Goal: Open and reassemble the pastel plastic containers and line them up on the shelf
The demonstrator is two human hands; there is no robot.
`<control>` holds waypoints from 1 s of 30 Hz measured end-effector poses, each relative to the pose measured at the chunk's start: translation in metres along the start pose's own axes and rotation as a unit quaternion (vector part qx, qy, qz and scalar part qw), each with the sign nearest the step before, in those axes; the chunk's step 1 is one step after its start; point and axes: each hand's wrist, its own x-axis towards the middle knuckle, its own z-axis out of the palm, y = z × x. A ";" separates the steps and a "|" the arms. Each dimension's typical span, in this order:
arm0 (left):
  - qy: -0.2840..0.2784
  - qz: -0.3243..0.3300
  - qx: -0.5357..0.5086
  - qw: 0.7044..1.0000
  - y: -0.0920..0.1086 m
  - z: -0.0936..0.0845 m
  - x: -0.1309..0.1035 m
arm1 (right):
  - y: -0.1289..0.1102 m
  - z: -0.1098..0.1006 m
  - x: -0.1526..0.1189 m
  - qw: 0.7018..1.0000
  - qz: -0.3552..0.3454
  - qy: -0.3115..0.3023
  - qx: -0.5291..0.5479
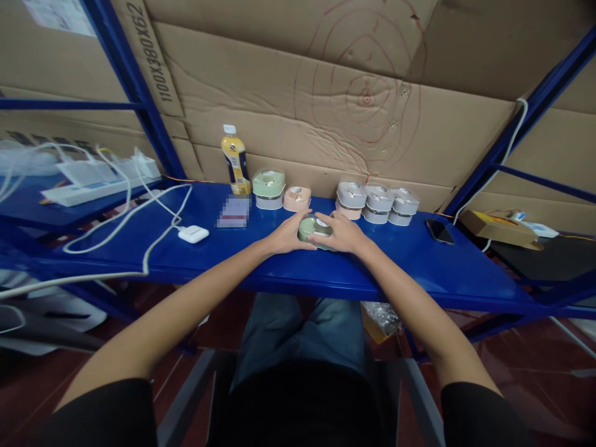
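A small green container (315, 227) with rounded corners and a clear, shiny top stands on the blue table in front of me. My left hand (289, 235) is closed around its left side, thumb near the front edge. My right hand (345, 232) grips its right side, with fingers over the top and front. Just behind my hands stands a similar peach container (297, 198). Left of that, a green container (269, 182) is stacked on a greyish one. Several grey containers (379, 198) stand in stacks behind my right hand, one of them on a peach container.
A yellow drink bottle (236, 161) stands at the back left, near a blurred-out flat pack (234, 212). A white charger case (193, 234) and loose white cables (148, 248) lie on the left. A phone (439, 231) and an opened cardboard box (500, 229) are on the right.
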 end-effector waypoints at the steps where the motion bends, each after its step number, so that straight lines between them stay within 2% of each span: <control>1: 0.002 0.001 0.004 1.000 -0.002 0.000 0.000 | 0.001 -0.002 -0.001 1.000 -0.007 -0.006 -0.003; 5: 0.008 0.001 0.032 0.999 -0.010 -0.001 0.001 | 0.008 -0.017 -0.018 0.998 -0.045 -0.045 0.003; 8: 0.040 -0.001 0.104 0.994 -0.012 -0.009 0.003 | 0.007 -0.028 -0.032 0.996 0.006 -0.075 -0.047; 11: 0.073 0.029 0.208 0.975 -0.009 -0.020 0.016 | -0.003 -0.029 -0.034 0.985 0.067 -0.078 -0.138; 14: 0.059 0.026 0.285 0.956 -0.005 -0.026 0.041 | -0.012 -0.022 -0.017 0.977 0.083 -0.065 -0.183; 17: 0.022 -0.043 0.345 0.937 -0.005 -0.023 0.062 | -0.014 -0.015 0.011 0.975 0.083 -0.060 -0.195; 19: 0.006 -0.083 0.366 0.927 -0.004 -0.017 0.066 | -0.012 -0.013 0.028 0.975 0.100 -0.054 -0.190; 22: -0.005 -0.091 0.375 0.923 0.004 -0.012 0.055 | -0.013 -0.011 0.042 0.976 0.133 -0.015 -0.173; 26: -0.004 -0.065 0.377 0.924 0.029 -0.016 0.017 | -0.020 -0.008 0.034 0.983 0.113 0.032 -0.144; 28: 0.019 -0.073 0.368 0.927 0.041 -0.019 -0.002 | -0.022 -0.005 0.028 0.989 0.085 0.055 -0.107; 30: 0.073 -0.112 0.352 0.927 0.046 -0.021 -0.015 | -0.019 -0.002 0.024 0.995 0.023 0.089 -0.046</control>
